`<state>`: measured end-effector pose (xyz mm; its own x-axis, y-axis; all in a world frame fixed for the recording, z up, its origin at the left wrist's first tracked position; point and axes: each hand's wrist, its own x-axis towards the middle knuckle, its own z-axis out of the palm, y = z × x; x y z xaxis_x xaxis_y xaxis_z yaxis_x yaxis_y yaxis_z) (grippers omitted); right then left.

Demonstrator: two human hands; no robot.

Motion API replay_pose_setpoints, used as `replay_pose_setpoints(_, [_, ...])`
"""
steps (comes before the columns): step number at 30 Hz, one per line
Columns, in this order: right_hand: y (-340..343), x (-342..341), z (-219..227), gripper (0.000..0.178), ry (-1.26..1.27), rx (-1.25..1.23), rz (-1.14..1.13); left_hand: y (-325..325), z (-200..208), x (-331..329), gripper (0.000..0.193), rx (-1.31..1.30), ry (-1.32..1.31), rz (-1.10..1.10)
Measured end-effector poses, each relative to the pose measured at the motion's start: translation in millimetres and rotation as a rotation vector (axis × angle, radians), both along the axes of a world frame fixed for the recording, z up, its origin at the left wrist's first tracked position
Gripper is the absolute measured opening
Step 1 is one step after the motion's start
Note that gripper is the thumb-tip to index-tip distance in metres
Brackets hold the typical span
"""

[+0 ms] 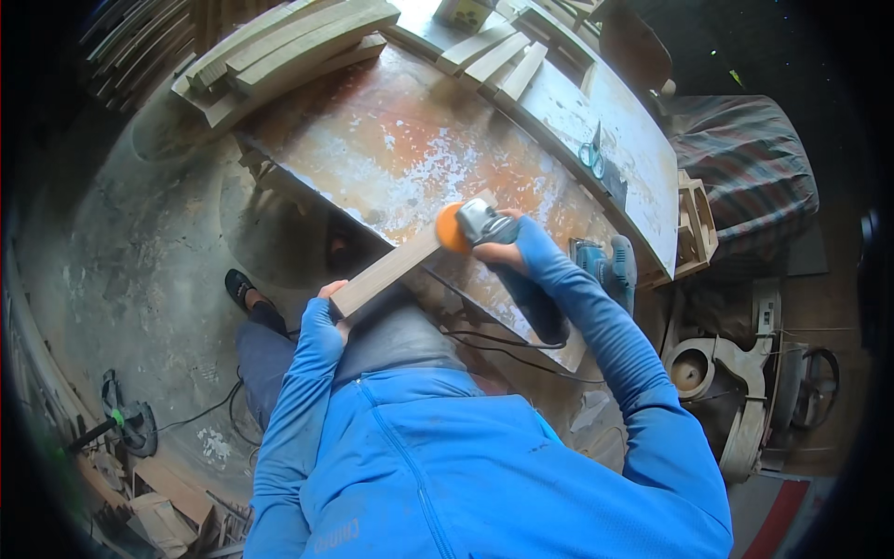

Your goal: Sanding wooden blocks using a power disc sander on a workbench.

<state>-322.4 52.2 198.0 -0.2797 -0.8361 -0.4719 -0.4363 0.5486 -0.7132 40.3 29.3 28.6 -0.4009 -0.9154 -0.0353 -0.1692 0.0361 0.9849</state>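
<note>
My left hand is closed around the near end of a pale wooden bar. The bar slants up and to the right, its far end over the worn, paint-flecked worktable. In my right hand is an angle grinder, gripped round its body. Its orange disc overlaps the upper face of the bar near the far end; whether it is spinning I cannot tell. The grinder's dark rear body points down toward my right forearm, where a black cord runs.
A blue power sander stands at the table's right edge. Curved wooden pieces are stacked at the far left. More short pieces and scissors lie on the raised white board. A machine stands at right.
</note>
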Motion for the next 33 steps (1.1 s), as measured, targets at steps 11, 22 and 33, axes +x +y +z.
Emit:
replay_pose_setpoints(11, [22,28,-13,0.088,-0.002,-0.067,0.050,2,3,-3,0.060,-0.077,-0.119,0.019])
replay_pose_setpoints(22, [2,6,-3,0.093,-0.064,-0.001,-0.009,1,11,2,0.051,-0.032,-0.021,0.015])
replay_pose_setpoints(33, [7,-68,-13,0.050,0.026,-0.236,-0.239,2,-3,5,0.059,-0.056,-0.021,0.036])
